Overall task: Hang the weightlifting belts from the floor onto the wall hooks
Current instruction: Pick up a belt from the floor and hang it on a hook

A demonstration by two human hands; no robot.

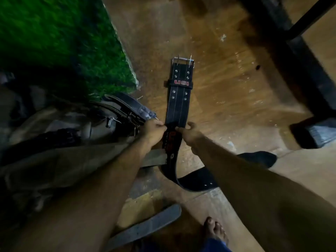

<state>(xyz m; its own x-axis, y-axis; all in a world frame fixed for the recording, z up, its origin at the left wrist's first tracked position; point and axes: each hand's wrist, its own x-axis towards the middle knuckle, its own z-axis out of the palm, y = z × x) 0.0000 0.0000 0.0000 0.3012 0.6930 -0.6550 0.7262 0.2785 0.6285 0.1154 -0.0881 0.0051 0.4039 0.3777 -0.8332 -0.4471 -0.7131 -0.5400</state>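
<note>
A black leather weightlifting belt lies stretched out on the brown floor, its metal buckle at the far end and its other end curling back under my right forearm. My left hand pinches the belt's left edge near the middle. My right hand pinches the right edge beside it. A heap of other dark belts with metal buckles lies just left of my left hand. No wall hooks are in view.
Green turf covers the far left. A grey-beige bundle of material lies at left under my arm. A dark equipment frame and its foot stand at right. A grey strap and my bare foot are near the bottom.
</note>
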